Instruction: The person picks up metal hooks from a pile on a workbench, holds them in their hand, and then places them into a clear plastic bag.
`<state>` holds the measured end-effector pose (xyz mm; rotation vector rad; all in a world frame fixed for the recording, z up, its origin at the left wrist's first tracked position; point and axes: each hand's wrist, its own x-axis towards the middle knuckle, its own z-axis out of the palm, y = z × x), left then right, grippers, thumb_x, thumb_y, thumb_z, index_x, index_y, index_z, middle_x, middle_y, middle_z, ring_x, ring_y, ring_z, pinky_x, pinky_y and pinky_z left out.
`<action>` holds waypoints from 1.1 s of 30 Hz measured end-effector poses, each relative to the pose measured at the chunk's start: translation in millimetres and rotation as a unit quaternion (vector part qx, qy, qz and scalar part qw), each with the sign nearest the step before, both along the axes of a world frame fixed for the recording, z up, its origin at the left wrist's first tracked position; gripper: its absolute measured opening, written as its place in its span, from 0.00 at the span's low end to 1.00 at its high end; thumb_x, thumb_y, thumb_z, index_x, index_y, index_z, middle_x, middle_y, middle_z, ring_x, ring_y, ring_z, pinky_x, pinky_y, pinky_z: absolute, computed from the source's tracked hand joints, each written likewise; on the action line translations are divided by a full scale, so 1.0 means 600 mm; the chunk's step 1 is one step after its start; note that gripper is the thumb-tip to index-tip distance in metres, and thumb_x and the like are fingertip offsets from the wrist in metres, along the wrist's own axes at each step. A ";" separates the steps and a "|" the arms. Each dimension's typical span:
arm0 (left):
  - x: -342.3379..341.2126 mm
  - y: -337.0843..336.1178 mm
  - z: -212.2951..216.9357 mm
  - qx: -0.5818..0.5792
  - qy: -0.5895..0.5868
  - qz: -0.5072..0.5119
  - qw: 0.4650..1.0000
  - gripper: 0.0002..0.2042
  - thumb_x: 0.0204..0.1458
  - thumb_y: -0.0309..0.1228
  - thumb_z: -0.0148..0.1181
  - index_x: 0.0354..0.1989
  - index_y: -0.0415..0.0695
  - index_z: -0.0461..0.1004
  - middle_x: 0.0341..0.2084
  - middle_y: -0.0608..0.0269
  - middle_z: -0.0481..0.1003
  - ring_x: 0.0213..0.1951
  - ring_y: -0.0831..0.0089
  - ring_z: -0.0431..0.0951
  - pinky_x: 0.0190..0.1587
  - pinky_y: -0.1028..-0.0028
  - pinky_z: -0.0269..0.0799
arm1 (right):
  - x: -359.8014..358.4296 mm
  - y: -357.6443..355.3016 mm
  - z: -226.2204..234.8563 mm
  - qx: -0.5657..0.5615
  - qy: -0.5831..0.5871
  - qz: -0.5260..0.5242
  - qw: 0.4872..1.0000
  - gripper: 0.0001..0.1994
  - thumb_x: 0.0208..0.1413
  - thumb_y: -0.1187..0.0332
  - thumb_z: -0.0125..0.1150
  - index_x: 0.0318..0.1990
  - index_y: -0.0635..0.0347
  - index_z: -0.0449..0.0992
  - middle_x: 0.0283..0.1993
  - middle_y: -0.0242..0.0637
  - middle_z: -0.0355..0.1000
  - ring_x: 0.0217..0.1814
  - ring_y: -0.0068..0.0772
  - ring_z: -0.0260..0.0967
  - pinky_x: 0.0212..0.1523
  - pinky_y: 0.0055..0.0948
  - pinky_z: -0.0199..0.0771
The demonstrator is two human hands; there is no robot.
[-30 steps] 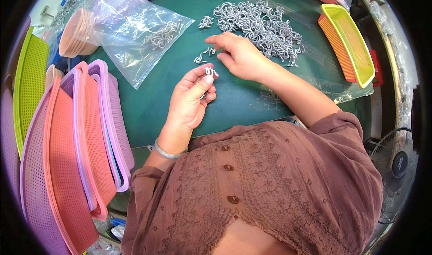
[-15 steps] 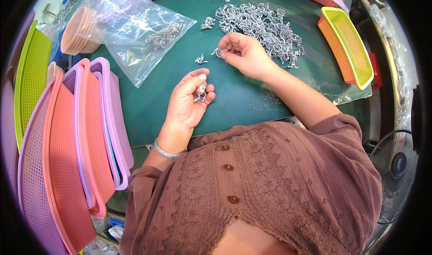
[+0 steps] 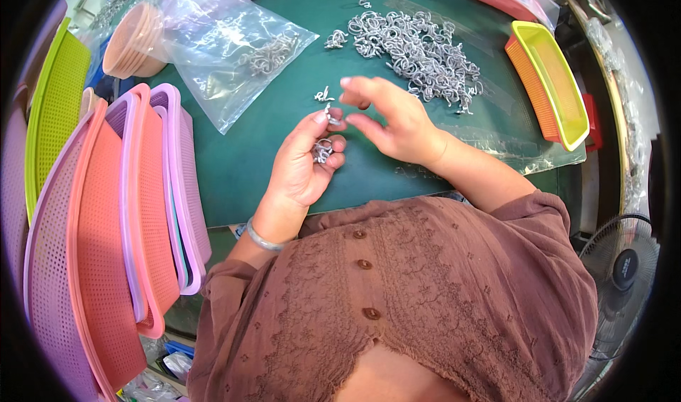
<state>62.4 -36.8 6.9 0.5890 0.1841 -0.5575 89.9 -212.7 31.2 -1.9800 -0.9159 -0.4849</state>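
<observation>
Lying in left hand (image 3: 298, 162): grey rings (image 3: 323, 151); right hand (image 3: 399, 124) just beside.

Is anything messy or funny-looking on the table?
Just some strays: a grey curl and a small clump lie left of the big pile, apart from it, and another bit lies near the left hand. Nothing else stands out.

Left hand (image 3: 294, 162) cups small grey rings (image 3: 323, 151); right hand (image 3: 406, 127) hovers near it, fingers (image 3: 374, 91) parted, above the green counter (image 3: 245, 162).
</observation>
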 end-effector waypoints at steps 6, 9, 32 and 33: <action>-0.011 0.003 0.026 0.016 0.016 0.026 0.999 0.08 0.51 0.32 0.49 0.35 0.40 0.69 0.27 0.60 0.70 0.29 0.70 0.71 0.24 0.77 0.67 | 0.046 0.014 -0.028 -0.101 0.117 -0.030 0.988 0.18 0.44 0.75 0.57 0.46 0.59 0.67 0.38 0.41 0.66 0.36 0.38 0.67 0.32 0.31 0.69; -0.010 0.011 0.005 0.034 0.029 0.040 0.998 0.08 0.51 0.31 0.49 0.35 0.40 0.69 0.25 0.61 0.70 0.26 0.72 0.70 0.22 0.78 0.65 | 0.064 0.020 -0.040 -0.124 0.108 -0.015 0.986 0.11 0.45 0.75 0.56 0.39 0.60 0.72 0.33 0.40 0.68 0.31 0.36 0.68 0.31 0.30 0.69; 0.009 -0.050 0.015 0.003 0.018 -0.002 1.000 0.11 0.51 0.36 0.51 0.37 0.42 0.69 0.26 0.64 0.69 0.25 0.76 0.67 0.21 0.80 0.62 | -0.034 -0.070 0.020 0.054 0.265 0.054 0.961 0.08 0.45 0.78 0.57 0.36 0.64 0.72 0.34 0.37 0.71 0.36 0.29 0.69 0.37 0.24 0.69; 0.009 -0.058 0.017 -0.021 0.022 -0.013 0.999 0.12 0.50 0.37 0.51 0.36 0.42 0.69 0.26 0.63 0.69 0.26 0.74 0.68 0.22 0.79 0.63 | -0.041 -0.092 0.017 0.034 0.216 -0.012 0.976 0.08 0.45 0.78 0.57 0.35 0.64 0.72 0.34 0.37 0.70 0.35 0.30 0.69 0.36 0.24 0.69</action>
